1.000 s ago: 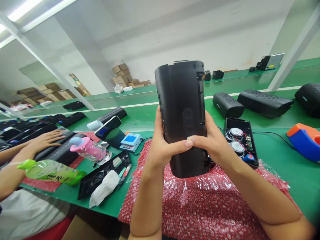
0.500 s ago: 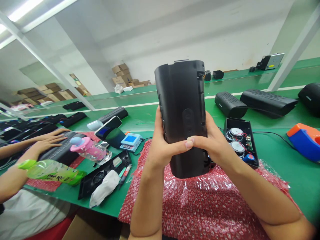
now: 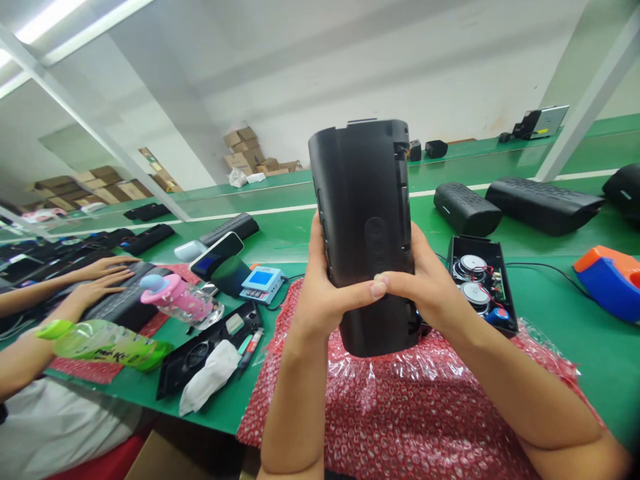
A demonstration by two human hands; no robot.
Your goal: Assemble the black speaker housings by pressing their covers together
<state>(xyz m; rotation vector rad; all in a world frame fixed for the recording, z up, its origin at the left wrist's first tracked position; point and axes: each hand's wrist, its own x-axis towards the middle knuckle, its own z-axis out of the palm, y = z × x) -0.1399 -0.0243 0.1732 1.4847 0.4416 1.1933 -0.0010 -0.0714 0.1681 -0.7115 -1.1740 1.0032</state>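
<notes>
Between my two hands is a black speaker housing (image 3: 357, 193), held upright above red bubble wrap (image 3: 400, 413). My left hand (image 3: 327, 293) wraps its left side, and my right hand (image 3: 423, 280) wraps the right side. Both thumbs meet across its front, just below a strip of buttons. The fingers behind it are hidden. Slots and clips show along the housing's right edge. Behind my right hand lies an open black speaker shell (image 3: 480, 257) with two round drivers, a circuit board and red wires.
Left of the wrap are a blue-screened meter (image 3: 263, 280), a black panel (image 3: 175, 367), a white cloth (image 3: 213, 377), a pink bottle (image 3: 183, 298) and a green bottle (image 3: 107, 343). A co-worker's hands (image 3: 100, 287) rest on another speaker. An orange-and-blue tool (image 3: 607, 283) and several speakers (image 3: 543, 203) stand right.
My hands and the housing hold almost still. The speakers at the back right have shifted slightly to the right, as has the speaker under the co-worker's hands.
</notes>
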